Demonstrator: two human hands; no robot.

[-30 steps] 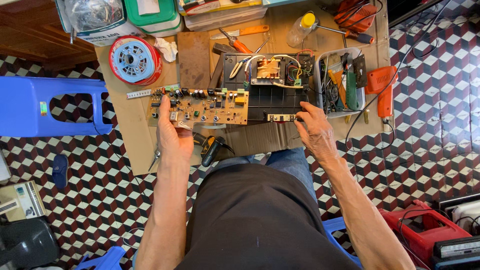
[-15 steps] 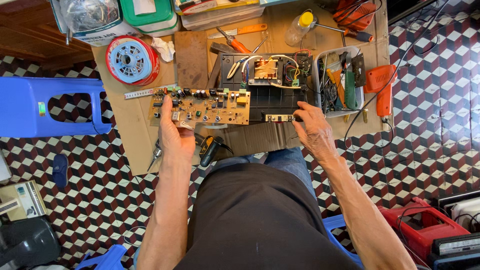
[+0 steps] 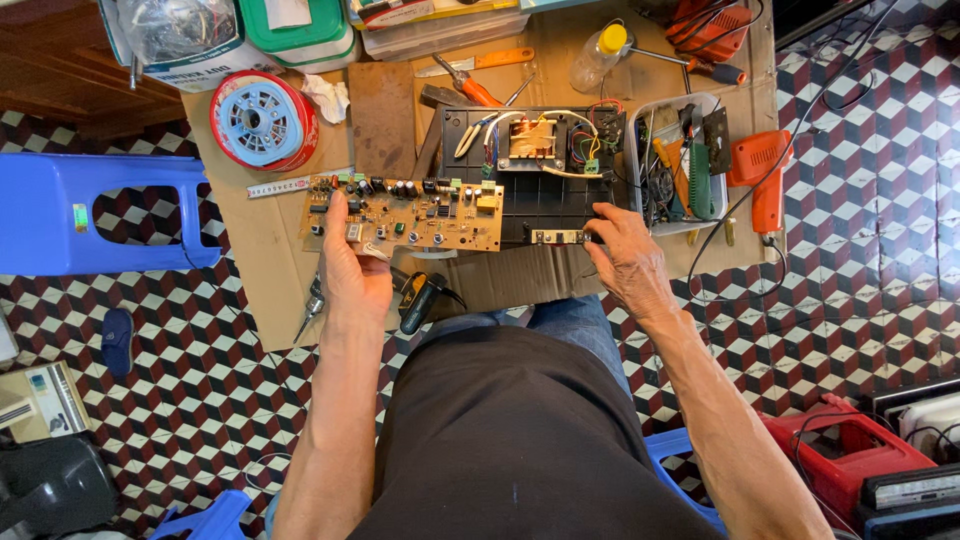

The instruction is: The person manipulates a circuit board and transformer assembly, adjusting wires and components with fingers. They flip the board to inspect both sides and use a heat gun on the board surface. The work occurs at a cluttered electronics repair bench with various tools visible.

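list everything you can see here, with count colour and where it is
circuit board: 1, tan, on the cardboard, under the left hand
chassis: 1, black with a copper transformer, right of the board
wire spool: 1, red and blue, upper left
stool: 1, blue, far left
tool tray: 1, grey, right of the chassis
glue gun: 1, orange, far right
bottle: 1, clear with yellow cap, top
cardboard: 1 sheet, brown, on the chequered floor
left hand: holds the board's near edge
right hand: on the chassis front edge
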